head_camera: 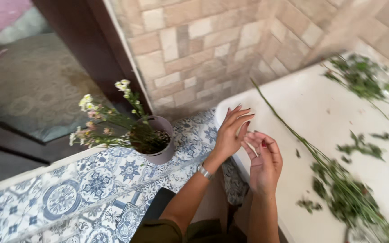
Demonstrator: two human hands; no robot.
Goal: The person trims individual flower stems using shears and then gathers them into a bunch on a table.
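Stem piece (251, 148) pinched in right hand (265, 164) grip, left hand (230, 135) open, fingertips just beside.

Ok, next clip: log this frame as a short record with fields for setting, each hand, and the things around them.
setting: white table beside a stone-tile wall, blue patterned tile floor
left hand: raised, fingers spread, wristwatch on the wrist, holding nothing that shows
right hand: fingers curled, pinching a small pale piece; too small to identify
on table: long green stems, leaf trimmings
on floor: grey pot holding small pale flowers
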